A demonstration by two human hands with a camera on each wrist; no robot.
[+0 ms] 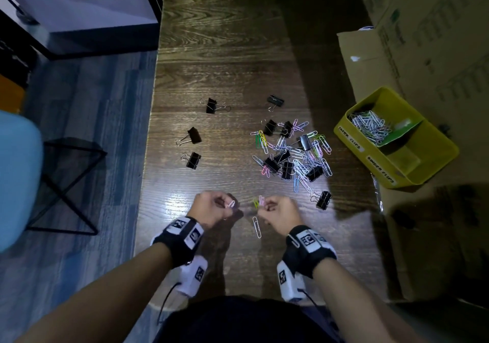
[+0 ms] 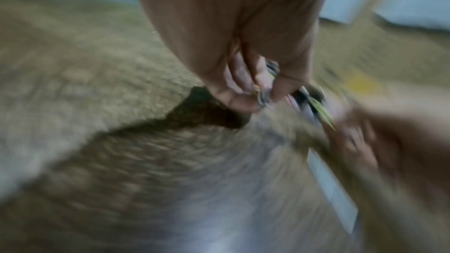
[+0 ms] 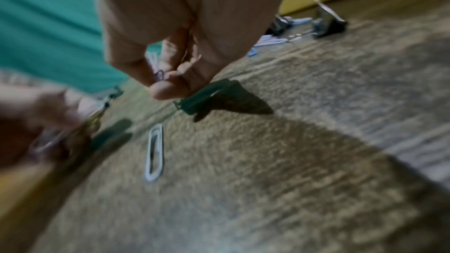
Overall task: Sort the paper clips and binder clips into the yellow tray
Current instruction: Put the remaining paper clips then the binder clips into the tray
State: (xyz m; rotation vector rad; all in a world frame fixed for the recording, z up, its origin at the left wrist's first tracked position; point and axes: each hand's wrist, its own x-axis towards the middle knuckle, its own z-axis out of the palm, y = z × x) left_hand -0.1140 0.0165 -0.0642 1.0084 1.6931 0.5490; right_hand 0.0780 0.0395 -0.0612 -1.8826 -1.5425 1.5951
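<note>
Dark wood tabletop [image 1: 225, 51], mixed clip pile [image 1: 293, 155], scattered black binder clips [image 1: 194, 135], white paper clip [image 1: 257, 227], yellow tray [image 1: 434, 155] at right edge

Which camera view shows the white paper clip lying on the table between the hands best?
The right wrist view: the white paper clip lies large and unobstructed. The head view shows it small; the left wrist view is too blurred to tell.

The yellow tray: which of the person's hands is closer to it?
Right. The right hand is nearer the yellow tray, which sits at the table's right edge. The left hand is on the far side of the right one.
</note>
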